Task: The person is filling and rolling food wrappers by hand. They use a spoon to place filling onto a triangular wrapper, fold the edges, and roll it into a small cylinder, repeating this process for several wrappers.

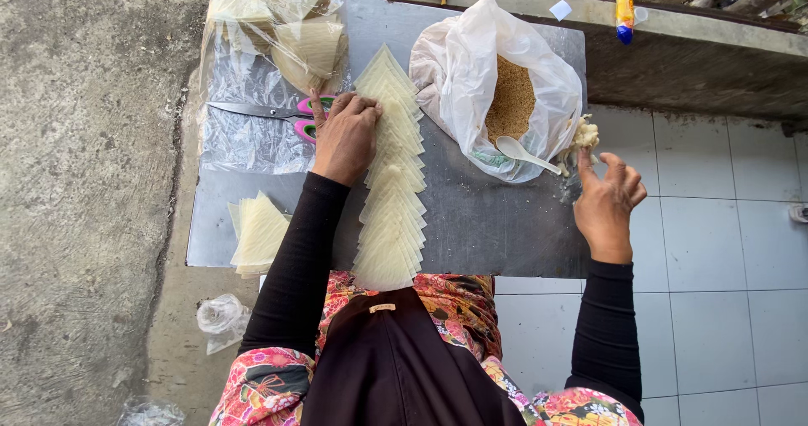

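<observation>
You wear long, close-fitting black sleeves down to both wrists. Over your lap lies a bright floral garment in pink, red and yellow, with a plain dark panel down its middle.

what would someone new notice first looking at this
A long overlapping row of pale triangular wrappers runs down the middle of the grey metal board, with the left hand resting on it. To the right, an open white plastic bag holds brown crumbs and a white spoon, near the right hand.

Thin, pale yellow wrapper sheets (392,182) lie fanned in a long overlapping row down the bench. A small pale lump of paste (585,134) sits at the bench's right edge.
</observation>
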